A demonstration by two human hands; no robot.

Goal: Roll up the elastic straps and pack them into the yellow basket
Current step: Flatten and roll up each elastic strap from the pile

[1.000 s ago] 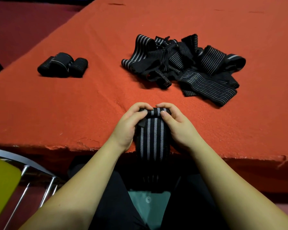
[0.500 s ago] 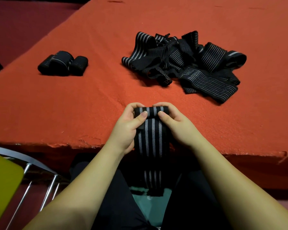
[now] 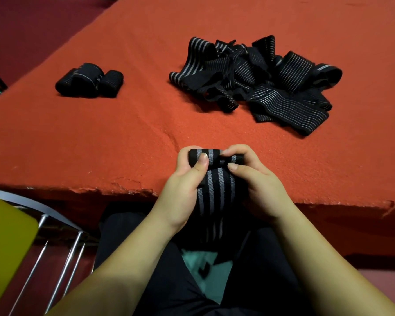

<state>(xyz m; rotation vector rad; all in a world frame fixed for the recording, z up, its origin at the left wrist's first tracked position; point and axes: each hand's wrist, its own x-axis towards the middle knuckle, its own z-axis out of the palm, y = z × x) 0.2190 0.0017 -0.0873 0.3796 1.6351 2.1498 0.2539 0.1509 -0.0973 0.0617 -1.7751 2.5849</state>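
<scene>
Low in the middle of the frame, the left hand (image 3: 183, 190) and right hand (image 3: 258, 185) both pinch a black elastic strap (image 3: 214, 179) with grey lengthwise stripes, thumbs pressed on its tightly rolled top end, fingers curled behind. The unrolled length hangs over the edge of the red felt table (image 3: 100, 137) toward the lap. In the upper right lies a tangled pile of loose straps (image 3: 260, 78); in the upper left sit three rolled straps (image 3: 89, 80), touching one another.
</scene>
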